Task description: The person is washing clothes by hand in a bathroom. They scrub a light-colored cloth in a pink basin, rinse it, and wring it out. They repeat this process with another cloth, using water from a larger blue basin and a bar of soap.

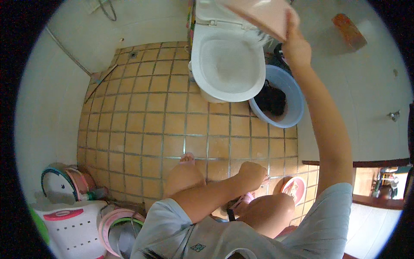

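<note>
My right hand [296, 48] grips the edge of a pink plastic object [270, 16], perhaps a basin or lid, raised over the back right of a white toilet [226, 64]. Pale streaks show below it near the toilet's hinge; whether they are water or bristles is unclear. The toilet's bowl is uncovered. My left hand [253, 175] is curled low above my legs, with something small and pale by its fingers; its grip is hidden. A light blue tub [297, 100] with dark cloth [271, 98] in it stands right of the toilet.
Yellow-brown floor tiles [174, 123] surround the toilet. At lower left are a white and pink plastic board [74, 230], pink basins [105, 226] and a bottle. A small red-rimmed bowl [302, 191] sits right of my knee. A reddish-brown object [349, 32] is at the right wall.
</note>
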### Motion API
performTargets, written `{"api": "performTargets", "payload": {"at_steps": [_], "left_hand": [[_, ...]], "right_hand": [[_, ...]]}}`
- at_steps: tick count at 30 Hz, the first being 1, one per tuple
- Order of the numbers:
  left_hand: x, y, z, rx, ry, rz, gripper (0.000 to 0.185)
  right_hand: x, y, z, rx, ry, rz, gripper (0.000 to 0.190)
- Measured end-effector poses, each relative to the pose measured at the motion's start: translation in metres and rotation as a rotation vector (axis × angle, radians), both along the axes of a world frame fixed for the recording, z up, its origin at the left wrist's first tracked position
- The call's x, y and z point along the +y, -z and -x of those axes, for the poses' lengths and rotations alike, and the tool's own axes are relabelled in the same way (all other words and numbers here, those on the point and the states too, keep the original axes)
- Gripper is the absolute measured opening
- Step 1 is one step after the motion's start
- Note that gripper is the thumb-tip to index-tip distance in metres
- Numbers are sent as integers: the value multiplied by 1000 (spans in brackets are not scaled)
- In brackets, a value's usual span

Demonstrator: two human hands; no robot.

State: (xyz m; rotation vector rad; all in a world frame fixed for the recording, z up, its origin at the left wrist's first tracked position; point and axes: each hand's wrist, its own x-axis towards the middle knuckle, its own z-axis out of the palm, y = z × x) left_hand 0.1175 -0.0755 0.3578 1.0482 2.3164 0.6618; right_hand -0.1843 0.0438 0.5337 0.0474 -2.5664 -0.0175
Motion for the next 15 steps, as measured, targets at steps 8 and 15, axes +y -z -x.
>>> {"api": "performTargets", "payload": {"at_steps": [8,15], "left_hand": [[6,4,6,0,112,18,21],[9,-2,15,-18,43,108,28]], "right_hand": [[50,41,-8,47,-18,192,86],[156,113,-145,-239,129,1617,39]]}}
